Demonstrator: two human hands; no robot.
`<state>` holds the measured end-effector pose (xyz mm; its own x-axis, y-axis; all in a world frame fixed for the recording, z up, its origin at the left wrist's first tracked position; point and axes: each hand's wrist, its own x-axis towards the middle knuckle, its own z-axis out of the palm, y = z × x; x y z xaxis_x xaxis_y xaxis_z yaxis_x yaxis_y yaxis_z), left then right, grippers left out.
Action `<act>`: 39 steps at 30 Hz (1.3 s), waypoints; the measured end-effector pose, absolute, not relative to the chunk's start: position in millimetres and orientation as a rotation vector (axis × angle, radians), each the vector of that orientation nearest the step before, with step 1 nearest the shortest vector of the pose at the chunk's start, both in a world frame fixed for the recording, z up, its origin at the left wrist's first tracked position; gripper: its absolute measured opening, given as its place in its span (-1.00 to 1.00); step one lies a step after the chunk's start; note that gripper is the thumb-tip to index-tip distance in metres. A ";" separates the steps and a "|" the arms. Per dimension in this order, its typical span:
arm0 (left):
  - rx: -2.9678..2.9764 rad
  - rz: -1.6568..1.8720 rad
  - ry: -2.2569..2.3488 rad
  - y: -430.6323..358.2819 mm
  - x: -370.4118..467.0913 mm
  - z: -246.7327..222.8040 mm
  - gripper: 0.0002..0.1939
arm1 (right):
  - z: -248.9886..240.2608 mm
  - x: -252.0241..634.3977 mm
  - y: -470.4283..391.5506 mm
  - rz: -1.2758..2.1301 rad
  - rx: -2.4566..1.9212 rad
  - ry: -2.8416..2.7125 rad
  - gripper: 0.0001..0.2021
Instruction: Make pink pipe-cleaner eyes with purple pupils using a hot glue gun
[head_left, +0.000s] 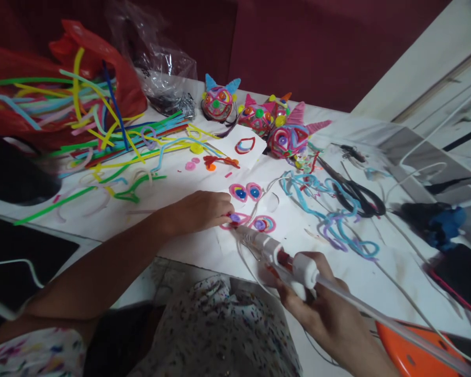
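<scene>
My right hand (322, 303) is wrapped round a white hot glue gun (262, 241), a clear glue stick running out of its back. The gun's nozzle points at the left eye (234, 220) of a pink-rimmed pair made of coiled pipe cleaners on white paper. At that same eye the fingertips of my left hand (204, 209) are pinched together, partly covering it. Beside it lies the matching eye (264, 224) with a purple centre. Just above is another pair of pink eyes (246, 192) with blue centres. A white cord (267, 191) crosses the paper.
Several decorated balls with pipe-cleaner ears (219, 102) stand at the back. Loose pipe cleaners (113, 136) spill from a red bag (102, 47) at left. Blue strands (310, 193) and black-handled scissors (361, 196) lie right. An orange object (412, 351) sits lower right.
</scene>
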<state>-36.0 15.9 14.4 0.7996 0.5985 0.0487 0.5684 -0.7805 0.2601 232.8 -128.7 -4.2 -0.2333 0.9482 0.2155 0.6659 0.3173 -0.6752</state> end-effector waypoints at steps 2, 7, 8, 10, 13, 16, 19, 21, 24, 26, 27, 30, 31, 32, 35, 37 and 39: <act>2.750 0.192 0.903 15.9 -36.0 14.0 -0.74 | 0.2 230.5 -128.1 0.623 -1.408 -2.043 -0.89; 2.729 0.222 0.890 15.5 -36.2 13.8 -0.71 | 2.6 226.2 -125.3 0.633 -1.432 -2.074 -0.86; 2.727 0.224 0.887 15.5 -36.4 13.6 -0.70 | 2.2 225.2 -125.6 0.642 -1.437 -2.080 -0.85; 2.724 0.226 0.886 15.9 -36.9 12.9 -0.70 | 1.5 222.1 -127.6 0.637 -1.458 -2.067 -0.84; 2.723 0.236 0.884 17.0 -37.5 11.5 -0.71 | 1.1 215.6 -132.8 0.600 -1.509 -1.986 -0.85; 2.725 0.213 0.890 17.6 -37.3 11.0 -0.71 | 0.3 209.8 -136.6 0.596 -1.529 -1.926 -0.86; 2.739 0.186 0.894 17.4 -36.8 11.5 -0.71 | -1.0 208.1 -136.6 0.614 -1.522 -1.899 -0.86; 2.748 0.200 0.893 17.2 -36.6 11.6 -0.71 | -1.6 209.4 -134.9 0.617 -1.515 -1.909 -0.86; 2.745 0.233 0.887 17.2 -36.4 11.0 -0.71 | -1.2 212.9 -131.5 0.616 -1.468 -1.982 -0.88; 2.742 0.237 0.889 17.4 -36.3 10.5 -0.71 | -0.2 214.9 -129.5 0.596 -1.430 -2.042 -0.87; 2.743 0.236 0.889 17.5 -36.3 10.4 -0.71 | 0.4 215.6 -128.7 0.576 -1.416 -2.064 -0.87; 2.744 0.235 0.886 17.5 -36.0 10.6 -0.70 | 2.6 216.6 -127.2 0.520 -1.407 -2.102 -0.85; 2.742 0.234 0.888 17.4 -35.9 10.8 -0.70 | 3.3 216.7 -126.9 0.514 -1.404 -2.113 -0.85; 2.738 0.232 0.893 17.3 -35.8 11.0 -0.70 | 4.0 216.8 -126.7 0.515 -1.398 -2.124 -0.84; 2.728 0.237 0.897 16.8 -36.1 11.5 -0.70 | 5.2 217.1 -126.5 0.526 -1.393 -2.126 -0.83; 2.721 0.256 0.886 16.5 -36.4 11.7 -0.69 | 5.2 217.6 -126.7 0.535 -1.397 -2.123 -0.83; 2.713 0.269 0.876 16.3 -36.6 12.1 -0.69 | 4.8 218.5 -127.1 0.540 -1.403 -2.122 -0.82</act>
<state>-36.6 16.3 12.1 0.7990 0.5944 0.0907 0.5428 -0.7779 0.3166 218.5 -127.1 4.8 -0.3168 0.9245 0.2119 0.7105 0.3794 -0.5927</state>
